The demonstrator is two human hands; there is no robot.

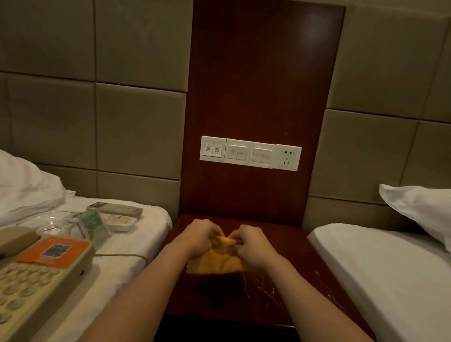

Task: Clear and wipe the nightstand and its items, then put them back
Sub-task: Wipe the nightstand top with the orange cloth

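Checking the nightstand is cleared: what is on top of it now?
An orange cloth, gripped by the left hand and right hand, over the nightstand top. What lies beneath the cloth and hands is hidden.

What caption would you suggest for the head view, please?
Left hand and right hand grip an orange cloth over the nightstand; telephone rests on the left bed.

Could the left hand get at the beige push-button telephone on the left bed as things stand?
Probably yes, once freed. The left hand grips the crumpled yellow cloth with the right hand, but the beige push-button telephone lies uncovered on the white-sheeted bed close on that side, nothing between.
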